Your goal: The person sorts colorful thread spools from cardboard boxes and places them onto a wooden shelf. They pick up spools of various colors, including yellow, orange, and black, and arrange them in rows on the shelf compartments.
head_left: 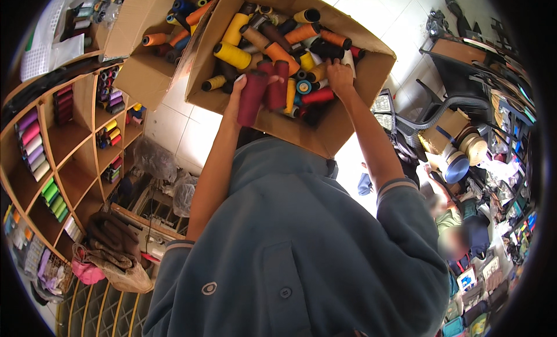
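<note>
My left hand (237,91) is closed round maroon thread spools (251,102), three of them bunched together over the near left part of an open cardboard box (310,137). Its thumb shows at the side; most of the fingers are hidden behind the spools. Inside the box my right hand (340,77) points down among the spools with its fingers bent together. Close to those fingertips lie a black spool (326,48) and a mustard spool (317,73); what the fingers hold, if anything, is hidden. Yellow spools (232,55), orange spools (303,33) and a red spool (318,96) fill the box in a jumble.
Left of the box stands a second cardboard box (136,76) with more spools. A wooden shelf (72,134) holds sorted spools at far left. Plastic bags (155,161) lie below it. At right are a black chair (447,105), ribbon rolls (456,167) and another person (449,221).
</note>
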A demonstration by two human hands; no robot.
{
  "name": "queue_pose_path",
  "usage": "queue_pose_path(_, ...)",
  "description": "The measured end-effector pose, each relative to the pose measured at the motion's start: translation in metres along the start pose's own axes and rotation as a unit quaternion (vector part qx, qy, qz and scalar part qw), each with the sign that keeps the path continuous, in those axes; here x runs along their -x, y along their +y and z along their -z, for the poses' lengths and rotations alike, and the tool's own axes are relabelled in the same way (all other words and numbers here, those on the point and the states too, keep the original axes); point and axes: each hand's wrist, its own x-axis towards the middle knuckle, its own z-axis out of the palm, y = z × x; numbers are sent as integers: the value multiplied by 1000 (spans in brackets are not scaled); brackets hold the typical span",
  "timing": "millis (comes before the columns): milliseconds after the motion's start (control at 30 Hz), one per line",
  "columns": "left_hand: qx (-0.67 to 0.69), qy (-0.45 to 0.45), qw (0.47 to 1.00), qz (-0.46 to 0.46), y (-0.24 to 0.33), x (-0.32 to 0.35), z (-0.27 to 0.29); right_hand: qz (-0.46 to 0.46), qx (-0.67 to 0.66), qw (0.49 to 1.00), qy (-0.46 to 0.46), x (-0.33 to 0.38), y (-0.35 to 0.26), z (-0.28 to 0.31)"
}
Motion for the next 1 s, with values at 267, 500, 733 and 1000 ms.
queue_pose_path(267, 143, -85, 986, -12, 13, -41, -8, -76, -88, 978, -171, -37, -15, -11)
queue_pose_path(500, 110, -73, 991, -24, 22, -44, -12, -103, -119, 954, -254, -53, -9, -25)
queue_pose_path(733, 82, -83, 992, -39, 14, -5, 0, -93, -124, 974, -164, -38, -5, -15)
queue_pose_path(1000, 105, -33, 994, -19, -3, 38, 27, -96, -191, 972, -98, -28, 3, 15)
